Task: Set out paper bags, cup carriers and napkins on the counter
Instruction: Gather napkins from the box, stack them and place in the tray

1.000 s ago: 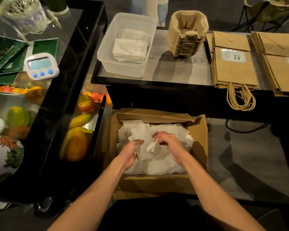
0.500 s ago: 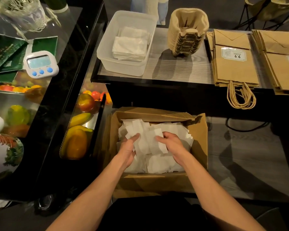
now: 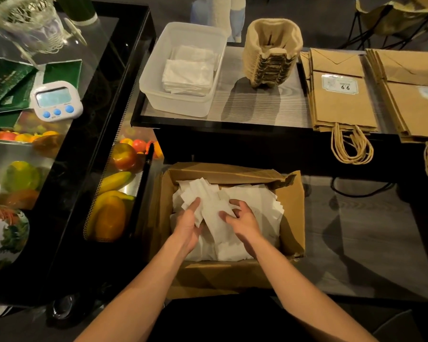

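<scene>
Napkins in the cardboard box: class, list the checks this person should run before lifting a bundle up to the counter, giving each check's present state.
1. Both hands on the load: ok; left hand and right hand grip a napkin bundle inside the cardboard box.
2. Bundle squared up: not ok; sheets fan out unevenly.
3. Room in the plastic tub: ok; its stack sits below the rim.
4. Cup carriers clear of the tub: ok; they stand apart.
5. Napkins clean: cannot tell.
</scene>
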